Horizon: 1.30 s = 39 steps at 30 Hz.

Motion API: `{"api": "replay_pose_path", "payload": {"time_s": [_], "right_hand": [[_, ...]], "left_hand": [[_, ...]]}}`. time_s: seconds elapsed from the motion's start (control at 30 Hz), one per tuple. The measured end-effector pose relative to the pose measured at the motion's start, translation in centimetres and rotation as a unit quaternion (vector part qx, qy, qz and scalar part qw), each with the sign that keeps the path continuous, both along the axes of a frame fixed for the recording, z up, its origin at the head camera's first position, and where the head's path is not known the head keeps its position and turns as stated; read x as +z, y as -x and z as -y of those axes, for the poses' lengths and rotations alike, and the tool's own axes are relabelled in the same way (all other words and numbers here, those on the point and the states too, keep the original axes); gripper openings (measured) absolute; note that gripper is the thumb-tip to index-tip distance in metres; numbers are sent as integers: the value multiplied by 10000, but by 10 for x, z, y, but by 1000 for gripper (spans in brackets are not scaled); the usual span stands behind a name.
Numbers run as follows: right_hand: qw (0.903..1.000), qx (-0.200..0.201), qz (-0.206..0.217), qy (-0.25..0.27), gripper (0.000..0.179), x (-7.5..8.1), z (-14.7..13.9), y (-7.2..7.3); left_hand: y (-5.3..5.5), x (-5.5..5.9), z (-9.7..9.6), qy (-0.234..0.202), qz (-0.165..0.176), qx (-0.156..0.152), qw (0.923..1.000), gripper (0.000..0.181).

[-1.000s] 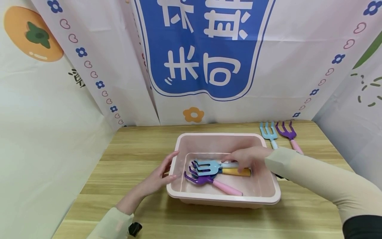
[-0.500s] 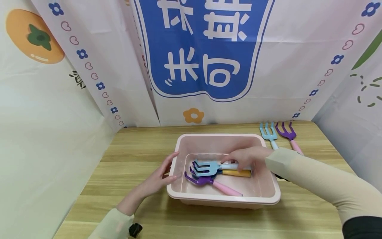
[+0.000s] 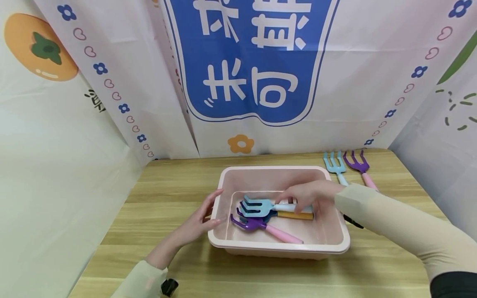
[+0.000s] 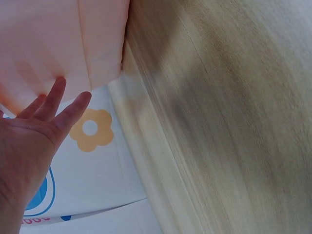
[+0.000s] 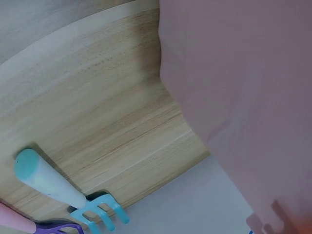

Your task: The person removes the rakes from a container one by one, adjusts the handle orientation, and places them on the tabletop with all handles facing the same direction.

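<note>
A pink plastic bin (image 3: 261, 179) stands on the table with several small garden forks inside. My right hand (image 3: 307, 193) reaches over the bin's right side and pinches the pale handle of a light blue hand fork (image 3: 258, 207). Under that fork lies a dark blue one with a yellow handle (image 3: 294, 215), partly covered. A purple fork with a pink handle (image 3: 279, 234) lies nearer the front. My left hand (image 3: 193, 223) rests against the bin's left side, its fingers extended along the outer wall (image 4: 44, 44). In the right wrist view the bin wall (image 5: 239, 87) hides my right hand.
At the table's back right, outside the bin, lie another light blue fork (image 3: 336, 165) and another purple fork (image 3: 359, 165). A printed white cloth (image 3: 167, 124) hangs behind the wooden table (image 3: 167, 186).
The light blue fork has shifted slightly within the bin, and its handle now covers more of the yellow handle. My right hand has shifted a little with it; my left hand stays put.
</note>
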State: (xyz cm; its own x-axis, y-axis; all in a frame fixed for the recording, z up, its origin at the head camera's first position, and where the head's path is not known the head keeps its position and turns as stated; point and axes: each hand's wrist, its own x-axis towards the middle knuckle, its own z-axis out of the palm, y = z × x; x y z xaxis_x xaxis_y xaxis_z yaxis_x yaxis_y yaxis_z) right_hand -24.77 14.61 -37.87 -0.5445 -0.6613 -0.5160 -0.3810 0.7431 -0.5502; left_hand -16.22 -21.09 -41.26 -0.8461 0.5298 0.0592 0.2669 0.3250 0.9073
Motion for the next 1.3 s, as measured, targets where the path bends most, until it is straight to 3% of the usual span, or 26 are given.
{"api": "replay_pose_path", "payload": {"time_s": [0.23, 0.63, 1.0, 1.3], "right_hand": [[9946, 796, -634, 185, 59, 5, -1, 2], [9875, 890, -806, 1021, 62, 32, -13, 1], [9861, 154, -942, 1357, 54, 54, -38, -15], [9766, -242, -1102, 1832, 53, 67, -54, -33]], "left_hand": [[1, 1, 0, -22, 65, 13, 10000, 77], [3, -1, 2, -247, -48, -170, 9995, 75], [2, -1, 3, -275, -81, -200, 9994, 75], [1, -2, 3, -192, -28, -125, 9997, 76]]}}
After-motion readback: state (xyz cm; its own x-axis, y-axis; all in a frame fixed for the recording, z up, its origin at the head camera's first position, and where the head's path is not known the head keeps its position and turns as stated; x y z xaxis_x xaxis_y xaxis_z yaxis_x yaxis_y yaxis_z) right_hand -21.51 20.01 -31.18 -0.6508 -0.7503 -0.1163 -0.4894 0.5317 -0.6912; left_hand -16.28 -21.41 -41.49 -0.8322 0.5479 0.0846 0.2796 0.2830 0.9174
